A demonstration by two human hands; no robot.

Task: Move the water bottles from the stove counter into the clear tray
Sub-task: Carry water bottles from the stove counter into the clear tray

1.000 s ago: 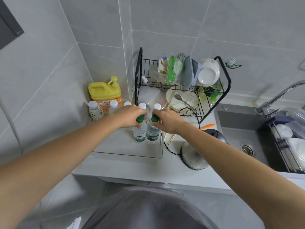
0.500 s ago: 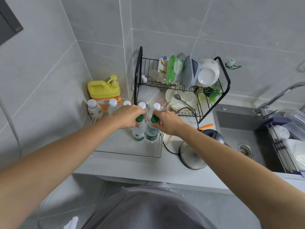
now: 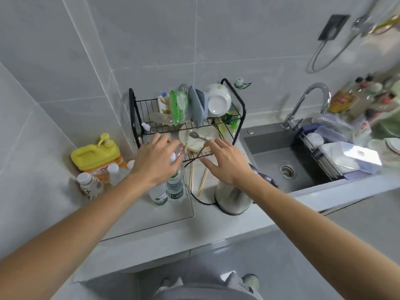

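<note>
Head view, change: half a second earlier both hands gripped the green caps of two bottles; now lifted off, fingers spread, camera swung to the right.
Far left: yellow jug (image 3: 96,153) against the wall, white-capped bottles (image 3: 89,185) beside it on the tabletop (image 3: 151,232).
Clear tray: (image 3: 190,210) on the tabletop, walls barely visible; far edge hard to trace.
Water bottles: two (image 3: 167,192) upright and touching inside the tray near its right wall; caps hidden under the left hand.
Left hand: (image 3: 157,162) fingers relaxed and spread above the bottles, gripping nothing; contact with the bottle tops cannot be told.
Dish rack: (image 3: 188,120) behind the hands, holding bowls, packets, a plate with a spoon.
Chopsticks: (image 3: 202,181) flat on the tabletop between tray and kettle.
Right hand: (image 3: 225,162) open, fingers splayed, hovering over the tabletop, holding nothing.
Kettle: (image 3: 232,197) partly covered by the right forearm.
Sink: (image 3: 279,156) right of the kettle; items beyond it blurred.
</note>
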